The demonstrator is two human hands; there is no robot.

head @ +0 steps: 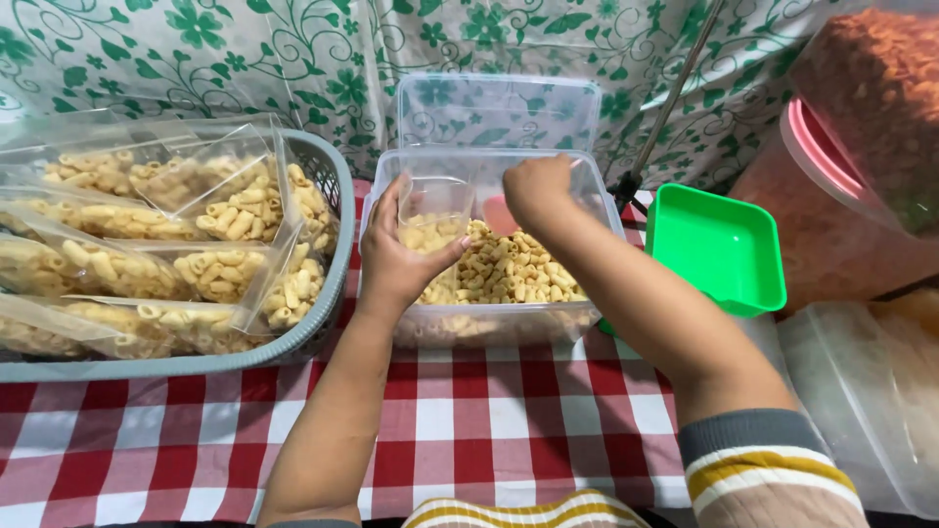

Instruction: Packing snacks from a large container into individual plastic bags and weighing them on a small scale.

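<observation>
Sleeves striped in grey, yellow and cream sit nearest me at the bottom edge, and from them both forearms reach forward over the red-and-white checked tablecloth (469,430) toward the clear plastic tub (489,323) straight ahead. My left hand (406,259) is wrapped around a small clear bag (435,210), thumb on the near side and fingers behind, holding it upright with its mouth open just over the tub's left half; a little pale macaroni already lies in its bottom. My right hand (536,191) is closed into a loose fist just to the right of the bag's mouth, and beneath it shows a bit of a pinkish-red scoop (499,213); I judge that I am gripping it, though the fingers hide the handle. So the bag lies to the left of the right hand, close beside it but not touching, and the left hand is the one actually on it. The macaroni (514,269) in the tub is short, curved, ridged and pale yellow, heaped toward the middle and right. Left of the tub, a grey basket (333,284) holds many filled bags (196,264) lying flat. To the right rests a green square tray (719,244), and beyond it big containers of orange snack (861,117). Behind the tub its lid (499,110) stands against a green flowered cloth (293,59).
</observation>
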